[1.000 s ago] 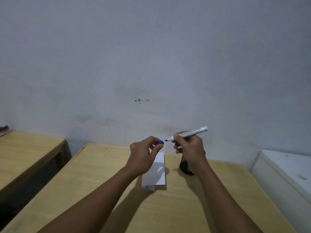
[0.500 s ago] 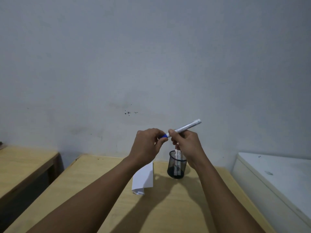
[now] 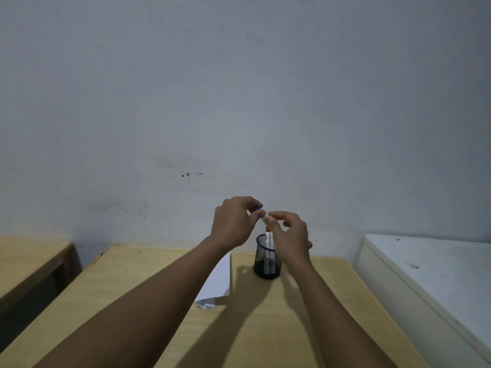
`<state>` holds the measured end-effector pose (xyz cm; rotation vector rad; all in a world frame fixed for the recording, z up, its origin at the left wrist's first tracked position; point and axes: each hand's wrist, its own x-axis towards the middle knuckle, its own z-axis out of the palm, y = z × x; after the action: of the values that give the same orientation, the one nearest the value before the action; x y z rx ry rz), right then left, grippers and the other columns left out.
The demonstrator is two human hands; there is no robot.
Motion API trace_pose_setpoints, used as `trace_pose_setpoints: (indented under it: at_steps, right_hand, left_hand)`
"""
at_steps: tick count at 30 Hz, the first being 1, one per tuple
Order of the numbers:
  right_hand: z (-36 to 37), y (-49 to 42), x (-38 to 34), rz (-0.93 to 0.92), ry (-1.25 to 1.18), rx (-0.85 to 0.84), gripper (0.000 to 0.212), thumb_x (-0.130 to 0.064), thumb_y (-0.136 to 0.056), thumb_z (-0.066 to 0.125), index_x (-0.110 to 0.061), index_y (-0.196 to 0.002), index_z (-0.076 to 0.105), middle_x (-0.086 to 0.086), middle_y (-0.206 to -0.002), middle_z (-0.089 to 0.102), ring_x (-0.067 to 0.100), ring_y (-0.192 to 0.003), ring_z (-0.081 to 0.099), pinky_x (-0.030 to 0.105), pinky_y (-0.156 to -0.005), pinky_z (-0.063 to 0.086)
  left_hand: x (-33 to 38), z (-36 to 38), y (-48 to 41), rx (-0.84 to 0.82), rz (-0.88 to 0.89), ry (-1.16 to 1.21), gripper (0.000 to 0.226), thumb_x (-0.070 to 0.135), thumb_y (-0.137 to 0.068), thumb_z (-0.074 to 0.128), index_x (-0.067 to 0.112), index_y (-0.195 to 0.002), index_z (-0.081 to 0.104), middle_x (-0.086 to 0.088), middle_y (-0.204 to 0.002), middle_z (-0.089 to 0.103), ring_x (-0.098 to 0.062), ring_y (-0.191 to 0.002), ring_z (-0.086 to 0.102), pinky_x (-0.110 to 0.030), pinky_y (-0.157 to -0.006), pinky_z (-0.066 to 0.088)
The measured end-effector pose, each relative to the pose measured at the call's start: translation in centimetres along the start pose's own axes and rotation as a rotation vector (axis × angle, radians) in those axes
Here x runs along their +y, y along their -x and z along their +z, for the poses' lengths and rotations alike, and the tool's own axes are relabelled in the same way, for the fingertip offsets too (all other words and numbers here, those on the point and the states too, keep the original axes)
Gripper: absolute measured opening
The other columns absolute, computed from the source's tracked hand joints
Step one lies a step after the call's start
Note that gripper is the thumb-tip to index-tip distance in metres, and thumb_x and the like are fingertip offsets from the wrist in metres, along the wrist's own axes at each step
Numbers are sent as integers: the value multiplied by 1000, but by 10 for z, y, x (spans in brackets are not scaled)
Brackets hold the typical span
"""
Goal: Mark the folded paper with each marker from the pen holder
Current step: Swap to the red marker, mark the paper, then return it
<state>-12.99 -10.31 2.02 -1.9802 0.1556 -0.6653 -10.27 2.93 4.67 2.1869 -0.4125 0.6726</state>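
My left hand point(image 3: 232, 223) and my right hand point(image 3: 291, 232) meet above the black mesh pen holder point(image 3: 265, 258). Between them is the blue marker point(image 3: 263, 218). Its blue cap peeks out at my left fingertips, and a short piece of white barrel runs down to my right fingers. The remainder of the barrel is hidden by my hands. A red-capped marker point(image 3: 269, 236) stands upright in the holder with other marker barrels. The folded white paper point(image 3: 219, 284) lies on the wooden table point(image 3: 265, 328), left of the holder and partly under my left forearm.
A second wooden table point(image 3: 29, 258) stands at the left across a dark gap. A white cabinet top point(image 3: 430, 272) sits at the right beside the table. A grey wall rises just behind the holder.
The marker's long white barrel no longer sticks out to the right, and only a short piece shows between my hands. Both hands have closed together above the pen holder.
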Motion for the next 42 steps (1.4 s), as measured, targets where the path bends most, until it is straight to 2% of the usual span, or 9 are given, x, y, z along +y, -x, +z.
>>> trace_pose_setpoints:
  at_steps: [6,12,16,20,25,29,34,36,42]
  right_hand:
    - [-4,-25,26,-171,127,-137,12,-32,-89,73,-36,-93,62,-17,-92,72,2,-82,67,52,-97,48]
    - [-6,-63,47,-155,96,-62,18,-22,-92,70,-23,-108,62,-11,-88,67,11,-81,68,51,-89,56]
    - [4,-80,71,-114,220,-174,60,-15,-94,66,-39,-142,39,-7,-81,67,18,-82,67,48,-89,54]
    - [13,-89,87,-151,461,-275,49,-22,-99,59,-36,-142,41,-12,-81,64,17,-90,63,39,-93,32]
    - [22,-98,102,-139,479,-288,41,-22,-100,57,-31,-140,52,-7,-100,65,18,-105,59,41,-93,31]
    - [24,-102,109,-159,530,-305,44,-26,-103,50,-31,-147,48,0,-120,61,20,-115,57,44,-99,32]
    - [19,-99,108,-166,420,-184,46,-27,-102,49,-30,-148,47,-1,-119,56,18,-111,58,37,-96,23]
    - [16,-95,100,-160,334,-94,44,-32,-101,53,-30,-145,50,-5,-115,55,15,-106,59,34,-95,20]
    - [5,-75,47,-70,48,-256,45,-53,-89,68,-30,-128,63,-8,-106,70,7,-88,67,29,-89,45]
  left_hand:
    - [-2,28,-21,-61,-12,78,27,41,-86,73,24,-106,77,5,-93,78,-12,-83,70,-44,-87,56]
    - [-15,54,-41,-78,-110,153,46,56,-85,67,25,-119,68,8,-95,72,-11,-86,68,-39,-84,58]
    - [-48,85,-41,-201,-264,13,49,52,-84,70,22,-123,65,3,-113,72,-18,-103,66,-48,-95,53]
    - [-65,110,-40,-282,-326,-8,52,46,-89,66,23,-135,57,0,-126,69,-22,-113,64,-51,-99,49]
    - [-77,129,-42,-308,-319,61,46,35,-95,62,23,-140,55,-2,-125,71,-24,-111,67,-53,-96,53]
    - [-83,137,-45,-264,-324,123,39,32,-92,65,24,-131,63,-2,-116,74,-21,-104,69,-53,-93,55]
    - [-83,133,-47,-183,-364,211,21,40,-86,65,43,-106,64,19,-88,69,-13,-92,69,-53,-92,52]
    - [-79,123,-49,-131,-345,288,27,46,-86,61,46,-113,60,17,-90,69,-14,-90,69,-55,-90,53]
    - [-47,45,-61,87,-444,653,20,21,-89,71,18,-109,70,-3,-99,71,-20,-92,66,-29,-76,53]
